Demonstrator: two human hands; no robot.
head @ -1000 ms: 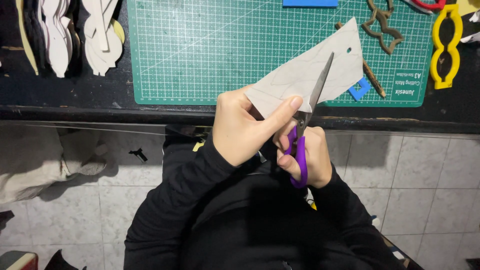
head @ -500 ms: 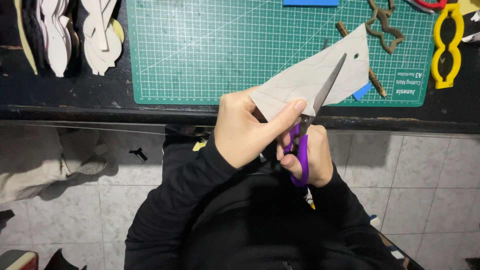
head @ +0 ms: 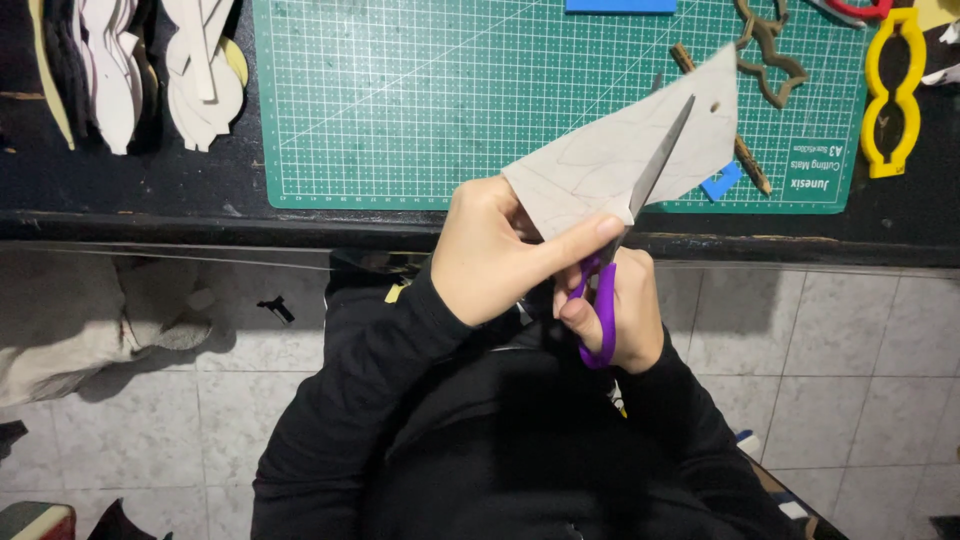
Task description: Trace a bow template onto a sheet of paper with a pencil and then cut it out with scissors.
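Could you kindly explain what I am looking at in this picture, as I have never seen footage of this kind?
There is no machine: a person wears a camera on the head, looking down at their own two hands. The left hand pinches a grey sheet with pencil outlines. The right hand works purple-handled scissors, blades lying across the sheet. Beyond, on a dark table, lie a green cutting mat, a yellow template, a brown cutout and stacked pale shapes. Below is a tiled floor.

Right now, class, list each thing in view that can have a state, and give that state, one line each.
scissors: blades open, in the sheet.
grey sheet: held up, partly cut.
left hand: pinching the sheet.
right hand: fingers in purple handles.
cutting mat: flat on the table.
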